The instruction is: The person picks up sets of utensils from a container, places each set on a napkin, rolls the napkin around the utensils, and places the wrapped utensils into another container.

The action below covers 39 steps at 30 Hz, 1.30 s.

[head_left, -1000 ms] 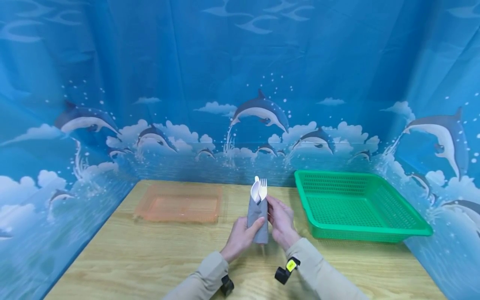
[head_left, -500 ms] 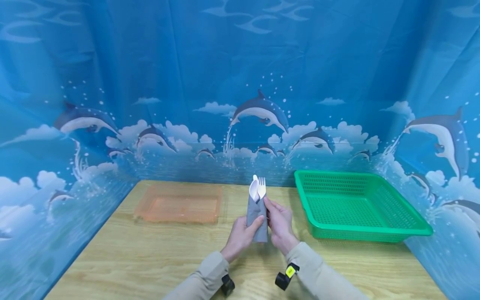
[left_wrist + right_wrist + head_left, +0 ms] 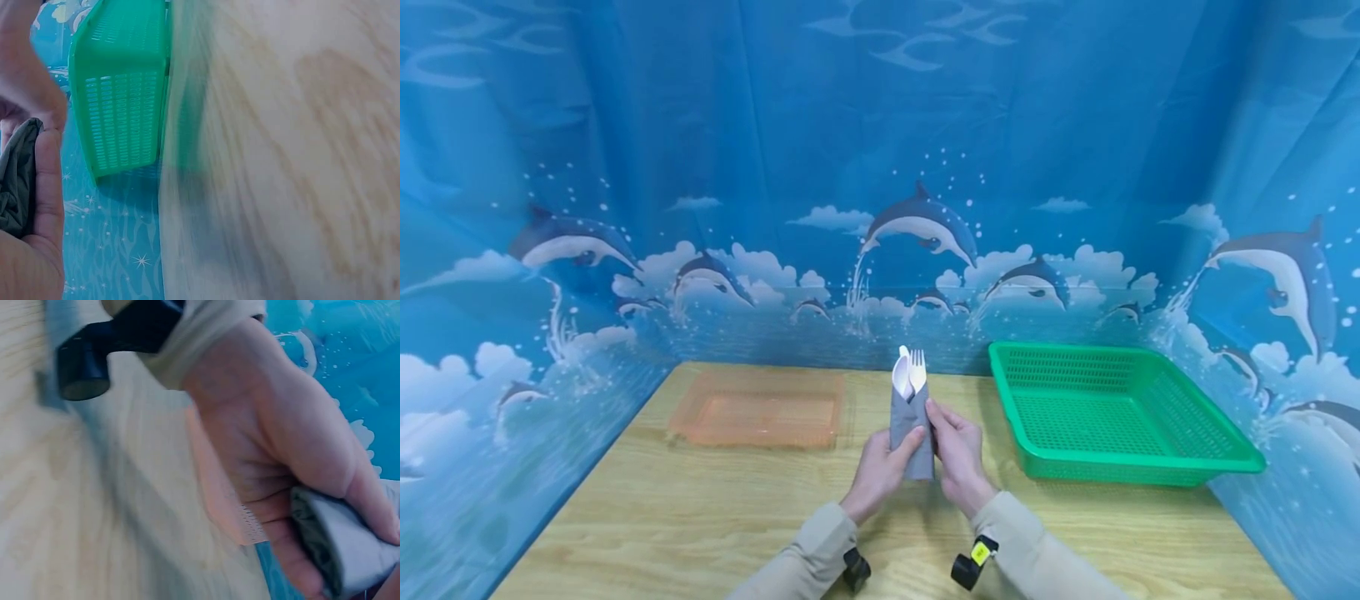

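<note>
A grey cloth napkin point(image 3: 910, 437), folded into a slim pouch, stands nearly upright above the middle of the table. A spoon point(image 3: 901, 375) and a fork point(image 3: 917, 371) stick out of its top side by side, with a white rounded end behind the spoon. My left hand point(image 3: 880, 468) grips the pouch from the left, thumb across its front. From the right, my right hand point(image 3: 961, 454) holds its edge, thumb near the upper part. In the right wrist view, the rolled lower end of the napkin point(image 3: 359, 544) sits between thumb and fingers.
A green perforated plastic basket point(image 3: 1142, 461) stands at the right of the wooden table point(image 3: 647, 508). At the back left lies a translucent orange tray point(image 3: 760, 433). A blue dolphin-print curtain point(image 3: 820, 125) hangs along the back and sides.
The napkin pouch with the cutlery has shifted slightly left and up, leaning a little more to the left. Both hands keep their hold, the right thumb lying slightly lower along the edge.
</note>
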Each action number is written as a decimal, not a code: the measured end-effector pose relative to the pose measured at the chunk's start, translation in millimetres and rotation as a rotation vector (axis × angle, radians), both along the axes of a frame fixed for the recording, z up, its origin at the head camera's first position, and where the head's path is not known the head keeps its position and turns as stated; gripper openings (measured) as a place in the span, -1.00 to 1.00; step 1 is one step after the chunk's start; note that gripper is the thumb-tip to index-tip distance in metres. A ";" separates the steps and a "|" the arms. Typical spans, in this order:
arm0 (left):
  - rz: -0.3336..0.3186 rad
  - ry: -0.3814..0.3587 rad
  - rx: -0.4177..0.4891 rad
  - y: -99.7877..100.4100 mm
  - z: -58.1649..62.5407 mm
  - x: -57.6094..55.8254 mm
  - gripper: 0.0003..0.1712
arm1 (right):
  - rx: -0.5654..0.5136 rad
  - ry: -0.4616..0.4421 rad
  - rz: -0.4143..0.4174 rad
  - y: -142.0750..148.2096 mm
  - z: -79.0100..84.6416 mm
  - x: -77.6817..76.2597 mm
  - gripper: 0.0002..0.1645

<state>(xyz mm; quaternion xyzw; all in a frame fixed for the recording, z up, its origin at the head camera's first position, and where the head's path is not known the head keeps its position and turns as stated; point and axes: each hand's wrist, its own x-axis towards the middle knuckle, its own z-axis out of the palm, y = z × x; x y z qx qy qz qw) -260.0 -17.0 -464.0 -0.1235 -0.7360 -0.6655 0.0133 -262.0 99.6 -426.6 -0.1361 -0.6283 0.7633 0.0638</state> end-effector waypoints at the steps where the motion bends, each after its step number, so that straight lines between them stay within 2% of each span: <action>1: 0.006 0.008 0.001 -0.2 0.3 -0.4 -0.53 | 0.003 -0.002 0.003 0.0 -0.8 0.9 -0.51; 9: 0.023 0.014 -0.006 -0.5 1.7 -0.9 -0.56 | 0.041 0.001 -0.047 -3.7 -1.8 5.1 -0.61; 18: 0.039 0.011 0.003 -0.8 4.7 -1.5 -0.52 | 0.010 -0.006 -0.020 -2.6 -10.4 7.6 -0.48; 22: 0.049 0.011 -0.002 -0.7 4.9 -2.2 -0.54 | 0.004 0.004 -0.036 -2.7 -12.0 8.1 -0.56; 30: 0.072 0.008 -0.011 -0.9 1.0 -1.4 -0.55 | 0.066 0.001 -0.098 -3.8 -15.9 5.3 -0.66; 39: 0.062 0.017 -0.022 0.8 -1.6 -2.6 -0.55 | 0.016 0.012 -0.082 -5.6 -15.6 5.5 -0.61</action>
